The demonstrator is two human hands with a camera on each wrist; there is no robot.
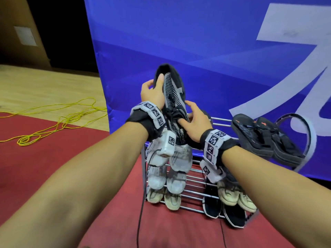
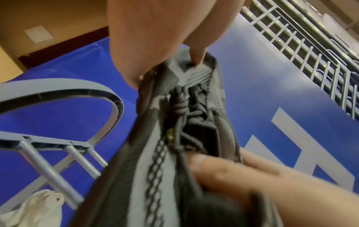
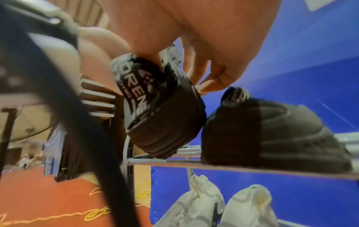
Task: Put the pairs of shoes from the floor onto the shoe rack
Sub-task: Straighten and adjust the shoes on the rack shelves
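A black-and-grey knit sneaker [image 1: 173,94] is held toe-up above the left end of the metal shoe rack's [image 1: 220,120] top shelf. My left hand [image 1: 154,86] pinches its toe, while my right hand [image 1: 189,114] grips it at the laces and collar. In the left wrist view the sneaker [image 2: 174,138] runs up to my left fingers [image 2: 198,55]. The right wrist view shows its lettered heel [image 3: 161,107] just above the top rails, beside a matching black sneaker [image 3: 272,135] that stands on the shelf.
Black sandals [image 1: 265,138] lie on the top shelf's right side. White sneakers [image 1: 157,178], cream shoes [image 1: 236,196] and black shoes [image 1: 213,206] fill lower shelves. A blue banner [image 1: 197,42] stands right behind the rack. Yellow cord [image 1: 62,119] lies on the floor at left.
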